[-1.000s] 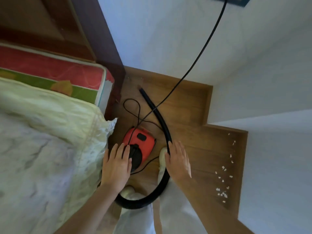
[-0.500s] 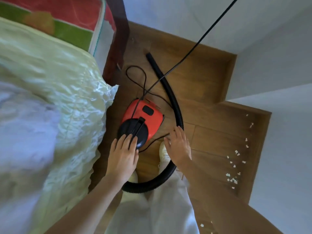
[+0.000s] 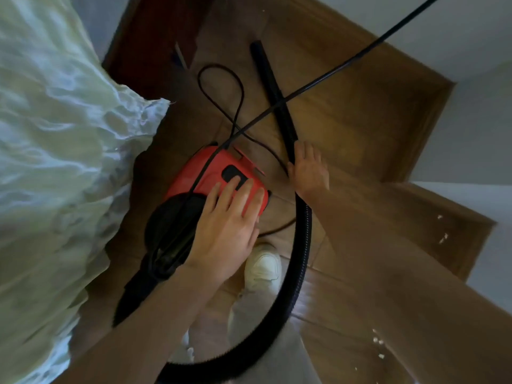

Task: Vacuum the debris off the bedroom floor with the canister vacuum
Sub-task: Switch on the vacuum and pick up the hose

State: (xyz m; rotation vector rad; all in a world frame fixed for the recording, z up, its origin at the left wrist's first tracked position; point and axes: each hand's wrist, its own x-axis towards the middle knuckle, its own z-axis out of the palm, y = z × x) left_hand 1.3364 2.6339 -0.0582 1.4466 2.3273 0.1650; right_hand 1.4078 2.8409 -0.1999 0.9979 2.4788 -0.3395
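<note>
The canister vacuum (image 3: pixel 216 178) sat on the wooden floor (image 3: pixel 346 112) just beside the bed, a smooth red plastic shell with a rounded black front and a dark rectangular button on top. One ribbed black hose (image 3: pixel 302 245) curved from near the bottom of the view, past a white shoe (image 3: pixel 263 264), and straightened into a smooth rigid tube whose tip lay farther off on the boards. One thin black power cord (image 3: pixel 332 70) ran taut from the upper right corner down to the vacuum, with a slack loop lying on the floor behind the shell.

The left hand (image 3: pixel 230 225) lay flat on the red shell with its fingers straight and slightly spread, fingertips near the dark button. The right hand (image 3: pixel 309 170) rested against the hose where the ribbed part met the rigid tube, fingers extended along it; whether the thumb wrapped round the hose could not be told. A crumpled pale green bedcover (image 3: pixel 69 134), glossy and wrinkled, filled the left side.

Compared with half a second earlier, the left hand had moved forward from the black front onto the red top, the right hand had reached farther along the hose, and the whole view had drawn closer to the vacuum.

Small white debris bits (image 3: pixel 378 340) lay scattered on the floor at the right; about six showed clearly, in two loose groups, well apart from the vacuum.
</note>
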